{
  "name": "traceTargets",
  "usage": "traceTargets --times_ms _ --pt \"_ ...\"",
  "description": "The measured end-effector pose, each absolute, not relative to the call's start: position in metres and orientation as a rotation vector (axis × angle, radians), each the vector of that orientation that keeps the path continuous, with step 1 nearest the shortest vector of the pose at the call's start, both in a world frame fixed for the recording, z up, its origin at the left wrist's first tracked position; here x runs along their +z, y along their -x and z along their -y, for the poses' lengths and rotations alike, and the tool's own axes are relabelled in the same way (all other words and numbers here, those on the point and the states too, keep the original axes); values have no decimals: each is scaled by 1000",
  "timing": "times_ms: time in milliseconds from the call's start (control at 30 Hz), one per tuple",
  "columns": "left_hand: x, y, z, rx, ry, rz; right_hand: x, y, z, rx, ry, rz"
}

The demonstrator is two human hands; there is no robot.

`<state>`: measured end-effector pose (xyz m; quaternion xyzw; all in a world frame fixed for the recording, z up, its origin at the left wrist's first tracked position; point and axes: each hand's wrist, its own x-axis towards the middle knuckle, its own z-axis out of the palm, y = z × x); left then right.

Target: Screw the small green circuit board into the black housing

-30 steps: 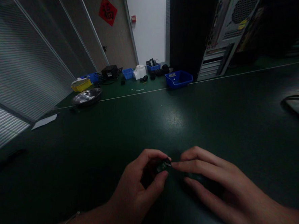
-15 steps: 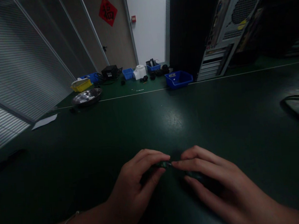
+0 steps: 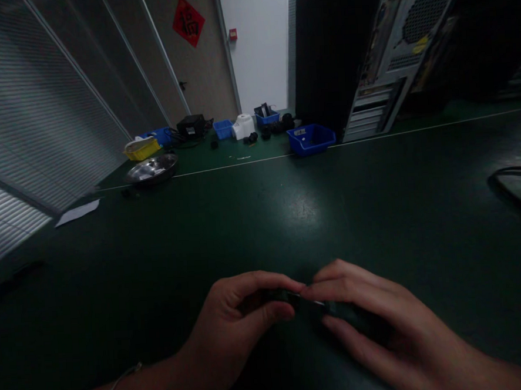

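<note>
Both hands have slid a little closer to the person than they were a moment ago, and the small dark part now lies flatter and lower between them. Before, the left hand held it tipped up so its face showed. Now it looks pressed down toward the worktop, so the fiddling seems to be going on low and close.

The left hand is closed around the small dark part, thumb under and fingers over. The right hand pinches the other end with its fingertips; something dark may sit under its palm, but it is too dim to tell.

Counting: two hands, one small dark part, one thin bracelet on the left wrist.

Farther from the small dark part, on the left, lies one white paper. Beyond that sits one shiny metal bowl and one yellow bin. I count four blue bins along the far edge. One computer case stands at the back right, and one red sign hangs on the wall.
</note>
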<state>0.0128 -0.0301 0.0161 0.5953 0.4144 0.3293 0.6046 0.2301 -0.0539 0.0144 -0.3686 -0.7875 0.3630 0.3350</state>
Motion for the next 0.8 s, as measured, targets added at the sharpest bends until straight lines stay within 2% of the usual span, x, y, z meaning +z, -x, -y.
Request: traceTargets --times_ms 433,800 --pt "13 -12 25 797 -1314 -1011 18 -230 56 885 1013 2054" --pt "7 -12 27 809 -1014 -669 18 -229 56 947 1019 2022"
